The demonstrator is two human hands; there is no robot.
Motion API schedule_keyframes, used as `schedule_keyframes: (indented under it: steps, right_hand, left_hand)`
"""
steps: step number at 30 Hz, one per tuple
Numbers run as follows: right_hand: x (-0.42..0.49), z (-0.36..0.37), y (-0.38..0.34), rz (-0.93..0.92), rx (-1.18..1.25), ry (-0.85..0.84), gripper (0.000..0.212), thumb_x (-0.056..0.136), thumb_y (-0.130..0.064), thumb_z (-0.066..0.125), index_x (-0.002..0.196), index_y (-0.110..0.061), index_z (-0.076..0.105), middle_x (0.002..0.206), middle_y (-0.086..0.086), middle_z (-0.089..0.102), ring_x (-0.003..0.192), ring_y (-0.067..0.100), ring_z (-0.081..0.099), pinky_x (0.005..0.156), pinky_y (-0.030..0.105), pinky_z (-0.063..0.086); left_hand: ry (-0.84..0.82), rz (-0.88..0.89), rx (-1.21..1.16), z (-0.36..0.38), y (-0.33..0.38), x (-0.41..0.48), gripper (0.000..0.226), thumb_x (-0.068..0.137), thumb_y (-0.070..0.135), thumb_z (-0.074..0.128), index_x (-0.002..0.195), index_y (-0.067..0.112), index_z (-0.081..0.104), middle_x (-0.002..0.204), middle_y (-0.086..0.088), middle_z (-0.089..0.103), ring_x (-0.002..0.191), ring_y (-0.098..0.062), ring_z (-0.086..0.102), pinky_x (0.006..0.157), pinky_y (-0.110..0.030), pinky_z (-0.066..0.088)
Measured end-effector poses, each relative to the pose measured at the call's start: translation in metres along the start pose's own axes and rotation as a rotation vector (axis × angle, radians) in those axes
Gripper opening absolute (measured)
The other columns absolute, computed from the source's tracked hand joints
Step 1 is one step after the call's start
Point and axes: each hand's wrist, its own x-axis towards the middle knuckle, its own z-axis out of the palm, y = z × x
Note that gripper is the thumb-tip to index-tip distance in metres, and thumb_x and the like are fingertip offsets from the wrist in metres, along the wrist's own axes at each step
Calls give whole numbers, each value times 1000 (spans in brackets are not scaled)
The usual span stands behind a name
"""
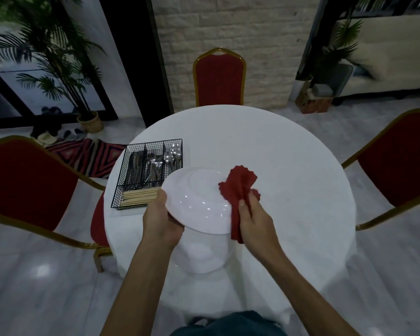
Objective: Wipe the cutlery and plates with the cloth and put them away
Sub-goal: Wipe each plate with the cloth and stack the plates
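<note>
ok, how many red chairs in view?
3. The far chair stands across the table, with the left chair and the right chair at its sides. Any chair on the near side would be out of frame.

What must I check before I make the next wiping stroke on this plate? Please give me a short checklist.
1. Left hand grips the white plate at its rim: ok.
2. Right hand holds the red cloth bunched firmly: ok.
3. Red cloth touches the white plate, at its right edge: ok.
4. White plate is clear of the wire cutlery basket: cannot tell, since the plate overlaps the basket in this view.
5. Plate surface is already clean and dry: cannot tell, since only light reflections show.
</note>
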Motion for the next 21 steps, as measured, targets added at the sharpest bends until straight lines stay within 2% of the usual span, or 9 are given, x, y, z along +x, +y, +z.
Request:
schedule_keyframes:
  steps: [1,3,6,9,12,14,17,19,21]
  right_hand:
    - [-7,4,-3,-155,-83,7,44,107,-31,37,149,-25,48,137,-14,57,129,9,51,108,22,37]
    - [-15,15,-5,-419,-311,-37,52,103,-30,36,152,-16,47,155,-3,48,148,17,37,123,33,26]
    - [-9,28,-18,-568,-499,-182,53,102,-31,31,151,-18,49,161,-3,41,155,16,24,127,37,15]
    - [15,27,-34,-486,-418,-198,58,98,-32,27,148,-15,51,157,-1,47,152,16,28,126,35,18]
    - [39,17,-36,-249,-240,-151,46,104,-28,34,142,-16,56,144,3,59,137,19,48,115,32,34]
    - [56,4,-24,-1,-148,-145,38,108,-29,38,138,-22,59,136,1,64,126,21,57,106,32,40]
    - [63,-21,0,244,-98,-217,38,107,-45,37,140,-40,56,140,-11,61,131,18,55,111,36,40]
    - [50,-25,8,261,-88,-257,40,106,-50,37,145,-51,47,145,-20,55,134,11,51,113,32,37]
    - [31,-18,7,195,-37,-254,41,107,-44,41,146,-53,45,149,-23,49,138,7,45,114,26,32]
  left_hand:
    - [-7,-11,-13,0,-1,1,35,106,28,47,134,11,60,128,-11,69,117,-32,65,84,-46,58]
    - [-23,-29,-6,4,-5,0,35,107,26,45,132,9,61,128,-14,69,115,-31,67,83,-44,58]
    - [-107,-61,78,20,-17,-13,28,105,21,49,115,5,69,111,-15,75,93,-23,75,74,-34,61]
    - [-200,-50,150,32,-32,-24,28,105,18,48,118,2,68,112,-16,75,90,-18,76,77,-27,62]
    - [-243,-54,191,29,-37,-27,41,109,29,39,131,4,62,121,-16,72,107,-23,72,93,-38,56]
    - [-233,-77,224,19,-35,-29,43,109,36,38,127,7,64,116,-12,75,105,-25,73,88,-41,56]
    - [-217,-89,243,3,-27,-25,40,107,37,43,121,9,67,113,-11,76,99,-25,74,80,-40,57]
    - [-179,-88,235,-4,-22,-20,38,107,36,45,120,8,67,111,-12,76,100,-27,73,79,-41,56]
    - [-134,-90,205,-8,-19,-14,37,107,34,45,122,7,66,115,-14,75,105,-30,69,84,-44,55]
